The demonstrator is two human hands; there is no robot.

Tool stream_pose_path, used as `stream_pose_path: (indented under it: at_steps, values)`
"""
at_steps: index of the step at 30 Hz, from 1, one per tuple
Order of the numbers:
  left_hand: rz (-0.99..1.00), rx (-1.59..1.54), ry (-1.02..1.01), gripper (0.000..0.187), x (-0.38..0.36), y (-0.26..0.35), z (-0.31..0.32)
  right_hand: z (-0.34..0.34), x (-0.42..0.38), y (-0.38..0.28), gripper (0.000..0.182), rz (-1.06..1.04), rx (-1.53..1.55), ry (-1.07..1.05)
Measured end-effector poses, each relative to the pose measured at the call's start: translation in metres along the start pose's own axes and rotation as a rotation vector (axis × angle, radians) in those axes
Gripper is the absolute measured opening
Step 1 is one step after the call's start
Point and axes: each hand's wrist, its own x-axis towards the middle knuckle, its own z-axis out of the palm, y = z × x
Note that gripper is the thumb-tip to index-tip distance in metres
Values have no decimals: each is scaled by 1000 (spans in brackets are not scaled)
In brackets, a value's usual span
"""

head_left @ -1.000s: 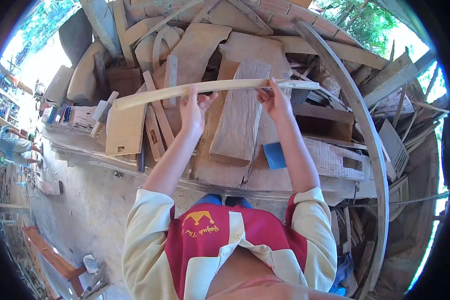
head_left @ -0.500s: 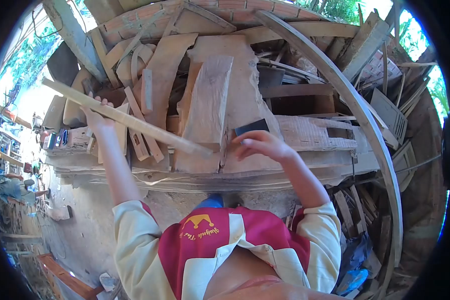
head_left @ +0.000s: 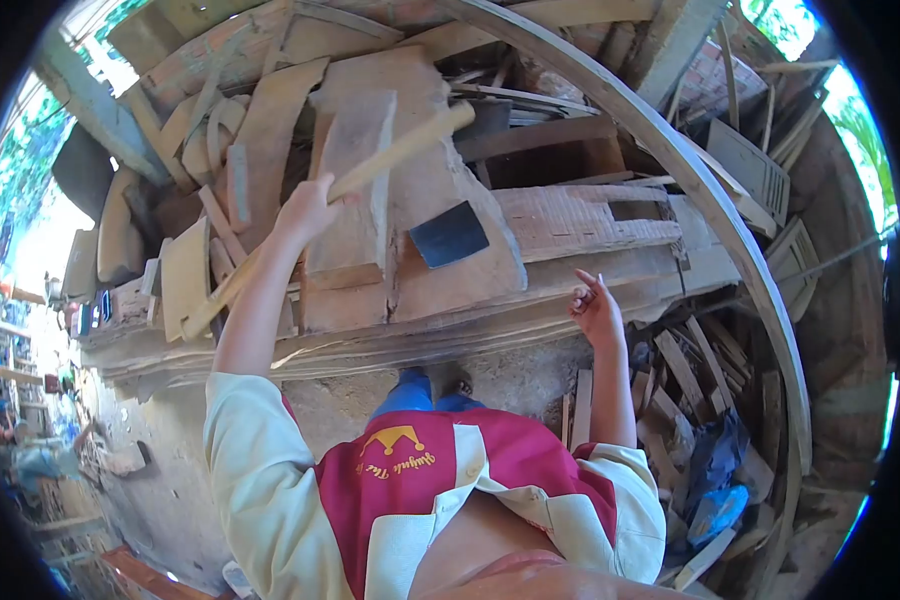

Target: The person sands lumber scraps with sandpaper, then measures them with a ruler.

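My left hand (head_left: pixel 308 212) is wrapped round the middle of a long pale wooden stick (head_left: pixel 400 150). The stick slants from lower left to upper right above the wood on the bench, and my forearm hides part of it. My right hand (head_left: pixel 598 310) is raised off the front edge of the bench, holding nothing, with the index finger stretched and the other fingers partly bent. Between the hands, a dark rectangular sheet (head_left: pixel 450 236) lies on a wide wooden slab (head_left: pixel 370 300). Beside it rests a thick wooden block (head_left: pixel 355 190).
A long curved wooden beam (head_left: pixel 660 130) arches over the right side. Wood offcuts (head_left: pixel 705 370) and a blue plastic bag (head_left: pixel 718 512) lie on the floor at right. Several boards lean at the back left, near a concrete post (head_left: pixel 100 110).
The stick has swung round, its far end now pointing up and right, as my left hand moved right. My right hand has moved away from the dark sheet, down and right.
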Motion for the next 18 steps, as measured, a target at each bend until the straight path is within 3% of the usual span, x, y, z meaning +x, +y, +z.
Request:
stream_pose_path:
  at_steps: [6,10,12,18]
  values:
    - [307,113,-3,49,28,-5,51,-7,-7,14,37,48,-21,184]
    - [326,264,-14,51,39,-21,68,3,2,21,37,34,-38,222]
    - [572,318,136,52,45,-34,77,12,11,25,37,-18,-92,136]
    - [524,297,71,47,43,-36,84,76,47,26,35,-72,-327,99]
